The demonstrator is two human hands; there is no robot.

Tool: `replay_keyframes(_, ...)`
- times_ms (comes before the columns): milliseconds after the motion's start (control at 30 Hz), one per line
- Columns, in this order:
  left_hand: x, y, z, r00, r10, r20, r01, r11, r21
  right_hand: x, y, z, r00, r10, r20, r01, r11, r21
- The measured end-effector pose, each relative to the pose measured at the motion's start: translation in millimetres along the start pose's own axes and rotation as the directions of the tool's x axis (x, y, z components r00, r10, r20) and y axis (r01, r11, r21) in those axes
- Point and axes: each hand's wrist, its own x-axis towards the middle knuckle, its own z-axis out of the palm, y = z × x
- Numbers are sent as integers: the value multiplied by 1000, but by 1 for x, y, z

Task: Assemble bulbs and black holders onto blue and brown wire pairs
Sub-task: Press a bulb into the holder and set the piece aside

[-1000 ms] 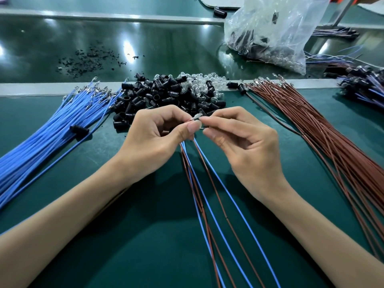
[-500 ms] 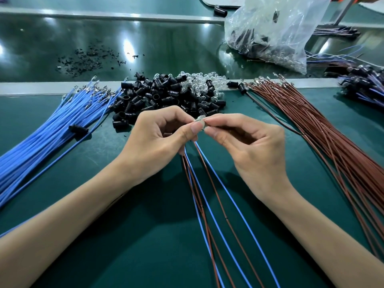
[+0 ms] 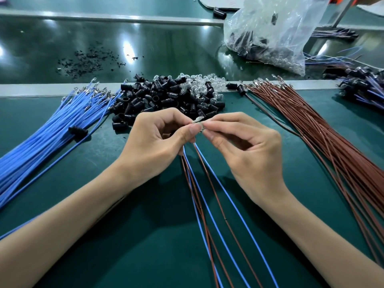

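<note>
At frame centre your left hand (image 3: 158, 140) and right hand (image 3: 245, 150) both pinch the small clear bulb (image 3: 197, 119) above limp blue and brown wires (image 3: 207, 183). It's likely light, slippery and fragile, so hold its base gently.

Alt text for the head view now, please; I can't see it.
The left hand and right hand pinch a small clear bulb together, thin blue and brown wires trailing below; a pile of black plastic holders lies behind.
</note>
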Motion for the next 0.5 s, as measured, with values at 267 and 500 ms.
replay_keyframes(267,2,0,0,999,-29,13,30,999,-26,2,-1,-1,1000,-7,-12,7,999,-47)
replay_keyframes(500,4,5,-1,999,-5,-53,7,999,51,1,-1,0,1000,-13,-19,12,999,-46)
